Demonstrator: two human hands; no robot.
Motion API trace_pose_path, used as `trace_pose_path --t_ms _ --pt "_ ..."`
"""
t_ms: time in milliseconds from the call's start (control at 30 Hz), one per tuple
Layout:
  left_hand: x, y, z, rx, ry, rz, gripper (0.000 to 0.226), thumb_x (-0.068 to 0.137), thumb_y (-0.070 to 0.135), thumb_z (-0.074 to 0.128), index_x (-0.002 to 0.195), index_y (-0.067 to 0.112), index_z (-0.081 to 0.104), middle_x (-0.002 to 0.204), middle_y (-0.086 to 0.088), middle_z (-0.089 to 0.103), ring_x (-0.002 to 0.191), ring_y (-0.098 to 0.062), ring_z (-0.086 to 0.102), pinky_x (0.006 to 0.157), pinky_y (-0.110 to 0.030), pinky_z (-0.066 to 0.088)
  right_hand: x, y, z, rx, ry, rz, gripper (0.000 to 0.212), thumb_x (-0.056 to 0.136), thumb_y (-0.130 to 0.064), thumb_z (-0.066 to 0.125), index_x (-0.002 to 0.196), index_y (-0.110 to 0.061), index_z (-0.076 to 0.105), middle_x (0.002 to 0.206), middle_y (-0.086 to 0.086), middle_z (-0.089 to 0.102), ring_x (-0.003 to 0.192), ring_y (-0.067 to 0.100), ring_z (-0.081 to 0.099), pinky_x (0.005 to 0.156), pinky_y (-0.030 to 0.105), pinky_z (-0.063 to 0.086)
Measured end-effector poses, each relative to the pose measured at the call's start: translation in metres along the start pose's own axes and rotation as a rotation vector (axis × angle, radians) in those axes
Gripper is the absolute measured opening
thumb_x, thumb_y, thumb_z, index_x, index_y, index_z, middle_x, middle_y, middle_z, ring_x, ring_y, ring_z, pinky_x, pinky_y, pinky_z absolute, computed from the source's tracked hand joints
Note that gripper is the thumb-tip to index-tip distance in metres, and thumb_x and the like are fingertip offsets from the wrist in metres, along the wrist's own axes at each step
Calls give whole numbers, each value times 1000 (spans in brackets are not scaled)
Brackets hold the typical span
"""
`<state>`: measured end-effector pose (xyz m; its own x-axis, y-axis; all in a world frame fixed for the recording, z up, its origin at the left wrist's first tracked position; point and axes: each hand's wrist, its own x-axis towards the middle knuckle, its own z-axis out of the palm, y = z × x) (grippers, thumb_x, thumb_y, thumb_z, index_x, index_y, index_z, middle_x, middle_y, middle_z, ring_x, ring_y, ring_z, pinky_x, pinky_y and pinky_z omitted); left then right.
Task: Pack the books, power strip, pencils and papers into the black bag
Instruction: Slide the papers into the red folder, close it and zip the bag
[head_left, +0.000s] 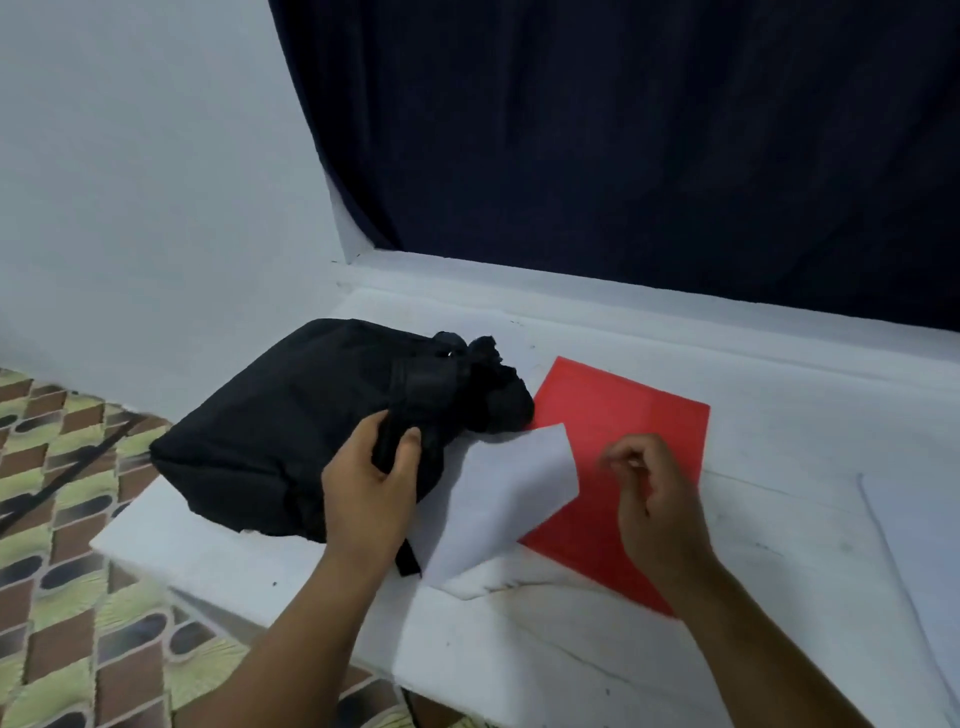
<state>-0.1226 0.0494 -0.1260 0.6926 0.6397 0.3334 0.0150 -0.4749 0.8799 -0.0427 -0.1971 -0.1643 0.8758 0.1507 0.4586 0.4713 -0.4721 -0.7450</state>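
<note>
Left hand (371, 480) grips bag (291, 431) | right hand (657, 499) loosely curled, empty, over red sheet (623, 415) | step: papers | next: pinch white sheet (498, 493) just left of it

The bag (311, 426) fills the left end of the white table (779, 441), with the left hand (371, 486) gripping its near edge. Just right of the bag, a white sheet (498, 499) curls up off the table and overlaps a red sheet (613, 457); the right hand (654, 499) hovers over the red one. Far right of the bag, more paper (919, 545) lies at the table edge. Bare table lies behind the red sheet, up to the sill below the dark curtain (623, 130).
</note>
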Motion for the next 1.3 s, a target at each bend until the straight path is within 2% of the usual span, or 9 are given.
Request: trace_pose_path --t_ms 133,200,267,400,667,767,900,1133,1300 --pt "-1 5 10 -35 54 -32 5 98 19 61 94 17 64 67 14 60 63 0 56 58 -7 41 -15 -3 -1 -34 -489 115 56 87 -34 73 134 -45 45 131 -39 38 125 1 41 110 33 41" --pt "2 10 13 -21 70 -51 9 98 21 60 97 14 64 70 11 61 61 2 55 57 -6 40 -23 4 13 -183 -750 54 86 77 -55 76 149 -42 31 151 -25 29 141 7 27 118 30 24" --pt "0 14 18 3 55 -58 9 98 21 60 101 15 65 75 7 63 63 3 57 57 -5 41 -31 20 25 -331 -831 -42 81 77 -55 75 147 -37 41 158 -11 32 145 13 23 121 37 19" --pt "-9 14 30 108 33 -77 16 98 25 60 111 17 64 86 7 67 77 0 62 70 -19 50 -33 43 17 -185 -532 -304 17 79 -12 69 90 -19 80 100 -5 76 99 6 63 87 32 55" --pt "-53 47 89 444 -35 84 82 68 8 73 143 16 42 147 -10 40 139 -30 35 112 -56 24 -12 71 -88 -78 -167 -211 36 83 4 48 86 -19 76 109 -3 67 105 8 60 96 21 48" --pt "-68 63 126 317 -246 244 69 71 17 68 137 13 51 140 -7 46 132 -22 41 113 -48 36 -11 92 -140 -49 -85 -223 33 83 5 54 86 -21 74 119 -2 63 113 9 58 99 14 42" --pt "-98 89 183 194 -565 9 52 88 23 73 136 23 52 130 8 51 125 -15 50 102 -28 38 -14 110 -210 -22 6 -218 34 83 7 54 85 -21 74 121 -1 63 118 6 58 95 12 42" --pt "-163 129 276 115 -1007 -147 51 89 61 59 136 49 44 130 21 57 124 -5 50 97 -27 39 -37 139 -314 66 165 -168 40 82 13 49 87 -17 74 130 -1 61 127 11 55 94 14 45" --pt "-212 157 335 -28 -1124 -156 39 92 28 72 123 43 54 97 9 72 99 -6 65 79 -13 45 -58 168 -370 57 257 -97 38 84 13 51 92 -17 72 134 2 60 127 6 54 98 14 44"
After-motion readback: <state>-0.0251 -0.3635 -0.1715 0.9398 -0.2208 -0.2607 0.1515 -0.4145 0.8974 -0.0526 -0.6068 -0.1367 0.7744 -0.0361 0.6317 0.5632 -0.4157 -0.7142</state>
